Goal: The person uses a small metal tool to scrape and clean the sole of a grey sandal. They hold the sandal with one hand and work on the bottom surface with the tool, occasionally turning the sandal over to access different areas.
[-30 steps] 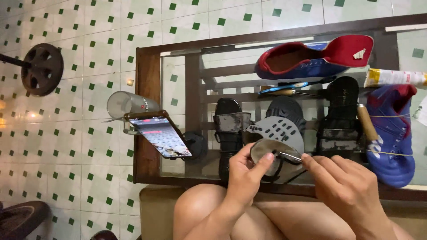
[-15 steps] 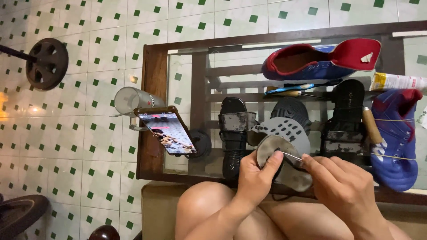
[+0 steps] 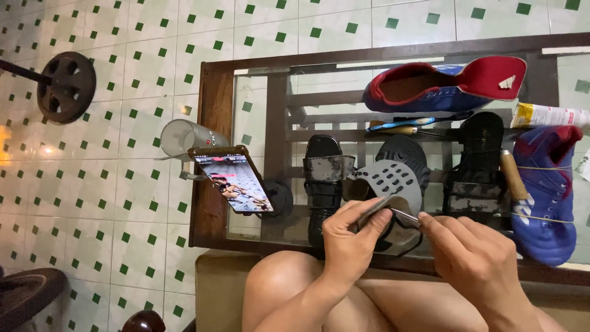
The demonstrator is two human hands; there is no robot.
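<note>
Nearest the camera, above bare knees, the left hand (image 3: 351,238) pinches a grey perforated insole (image 3: 389,184) by its lower edge, fingers curled shut around it. Just beside it, the right hand (image 3: 476,257) grips a thin metal tool (image 3: 402,213) between closed fingertips, its tip touching the insole. Both work over the near edge of the glass tabletop (image 3: 258,117), with its dark wooden frame. A phone (image 3: 233,181) leans lit at the left side, propped against a clear glass (image 3: 184,136); whether the glass holds anything cannot be told. Black sandals (image 3: 324,169) show beyond the hands. Farther back lies a blue-and-red shoe (image 3: 442,83), opening showing only its red lining; another blue shoe (image 3: 544,190) sits at the right edge. Tiled floor (image 3: 123,184) spreads open to the left.
</note>
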